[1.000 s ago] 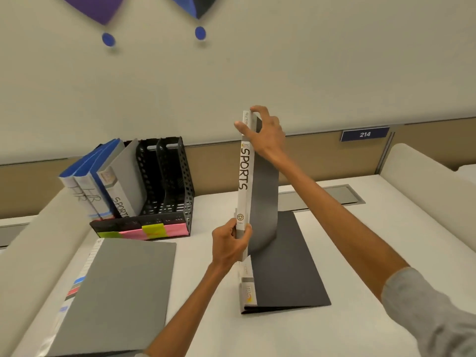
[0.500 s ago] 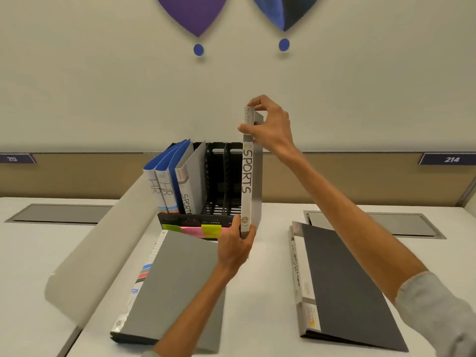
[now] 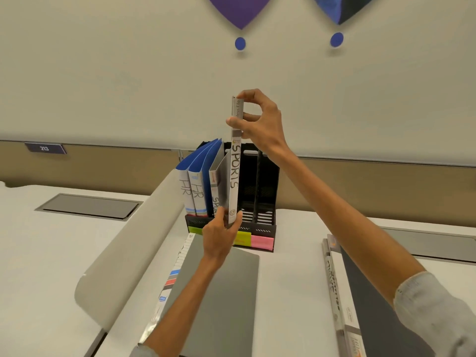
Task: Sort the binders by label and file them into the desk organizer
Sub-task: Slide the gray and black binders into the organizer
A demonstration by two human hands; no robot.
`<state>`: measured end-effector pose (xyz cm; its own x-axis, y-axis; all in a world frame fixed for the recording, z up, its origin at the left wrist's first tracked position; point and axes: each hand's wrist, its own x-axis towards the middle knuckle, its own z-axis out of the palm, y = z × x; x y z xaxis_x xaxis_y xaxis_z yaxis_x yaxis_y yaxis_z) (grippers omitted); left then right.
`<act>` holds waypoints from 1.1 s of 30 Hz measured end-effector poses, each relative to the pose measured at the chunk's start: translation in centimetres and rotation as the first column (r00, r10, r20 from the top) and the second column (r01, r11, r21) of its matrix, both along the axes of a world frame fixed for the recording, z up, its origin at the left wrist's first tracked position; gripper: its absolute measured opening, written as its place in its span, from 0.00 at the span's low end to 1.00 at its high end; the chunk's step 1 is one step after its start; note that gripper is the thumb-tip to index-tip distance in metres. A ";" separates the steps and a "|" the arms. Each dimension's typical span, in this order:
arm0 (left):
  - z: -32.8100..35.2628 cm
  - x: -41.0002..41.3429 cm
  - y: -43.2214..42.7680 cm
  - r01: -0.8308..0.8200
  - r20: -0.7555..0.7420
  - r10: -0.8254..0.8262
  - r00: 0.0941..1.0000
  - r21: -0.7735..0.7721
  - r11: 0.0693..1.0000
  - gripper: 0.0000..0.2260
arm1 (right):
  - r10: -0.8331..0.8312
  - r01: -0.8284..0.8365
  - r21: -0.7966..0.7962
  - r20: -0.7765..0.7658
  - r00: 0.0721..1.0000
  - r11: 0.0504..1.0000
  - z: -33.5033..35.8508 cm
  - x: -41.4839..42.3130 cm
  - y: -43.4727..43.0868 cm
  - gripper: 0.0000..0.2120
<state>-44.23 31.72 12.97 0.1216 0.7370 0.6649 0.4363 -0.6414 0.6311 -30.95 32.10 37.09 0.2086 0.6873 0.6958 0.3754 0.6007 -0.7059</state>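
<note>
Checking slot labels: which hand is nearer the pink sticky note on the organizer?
Left. The left hand grips the SPORTS binder at its bottom, just left of the pink sticky note; the right hand pinches the binder's top, well above it.

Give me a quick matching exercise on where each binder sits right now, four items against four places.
1 nearer SPORTS binder
2 blue HR binders
3 light grey binder
4 dark grey binder

A flat on the desk, right side
B standing at the organizer's left end
C upright, gripped by left hand and right hand
D flat on the desk under the left forearm

Pairs: 1-C, 2-B, 3-D, 4-A
</note>
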 end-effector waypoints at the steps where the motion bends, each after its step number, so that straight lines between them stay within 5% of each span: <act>1: 0.0 -0.3 0.8 -0.017 -0.010 0.016 1.000 -0.019 1.000 0.12 | 0.019 -0.019 0.006 0.000 1.000 1.000 -0.3 -0.2 0.7 0.19; 8: -1.2 -1.3 5.4 -0.170 -0.111 0.150 0.982 -0.207 0.963 0.23 | -0.022 0.017 0.064 0.080 0.997 0.998 -3.5 -0.7 5.8 0.19; 16: -6.6 -2.5 8.2 -0.136 -0.205 0.053 0.977 -0.415 0.900 0.25 | -0.129 0.128 0.036 0.036 0.991 0.991 -6.5 1.1 10.4 0.19; 24: -6.0 -0.6 9.7 -0.262 -0.222 0.176 0.959 -0.453 0.852 0.13 | -0.126 0.116 0.102 0.100 0.987 0.988 -6.6 0.9 12.2 0.21; 33: -6.1 0.3 10.3 -0.358 -0.216 0.287 0.933 -0.514 0.779 0.14 | -0.159 0.137 0.145 0.159 0.974 0.980 -6.9 0.9 12.3 0.21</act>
